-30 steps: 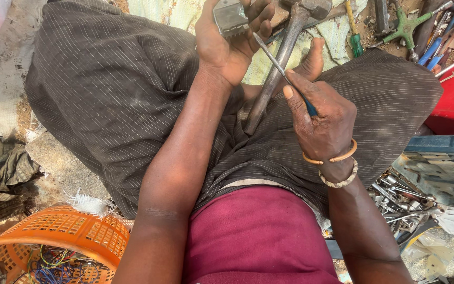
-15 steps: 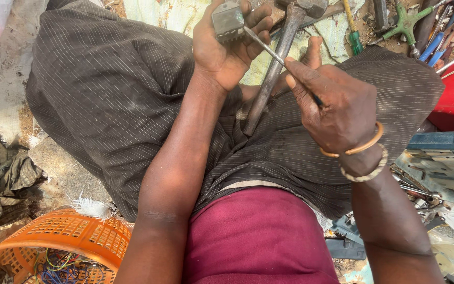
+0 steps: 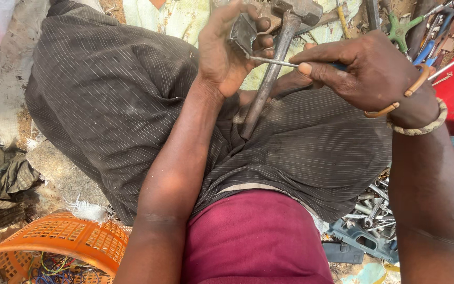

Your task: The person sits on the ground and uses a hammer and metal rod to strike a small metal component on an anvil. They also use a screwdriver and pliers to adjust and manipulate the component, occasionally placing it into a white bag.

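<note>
Metal block point(image 3: 243, 32) in left fingers point(image 3: 261, 38), screwdriver point(image 3: 274, 62) touching

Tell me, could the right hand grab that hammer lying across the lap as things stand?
Probably not at once: the right hand grips a thin screwdriver, so its fingers are taken. The hammer itself lies close and uncovered.

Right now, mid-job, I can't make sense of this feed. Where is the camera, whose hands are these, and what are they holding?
The single view comes from a camera worn on the person's head, looking down at their own lap. They sit on the ground in dark striped trousers and a maroon shirt. The left hand grips a small grey metal block. The right hand, with bangles at the wrist, holds a thin screwdriver whose tip meets the block. A hammer lies between the legs. An orange basket with wires sits lower left; loose wrenches lie lower right.
</note>
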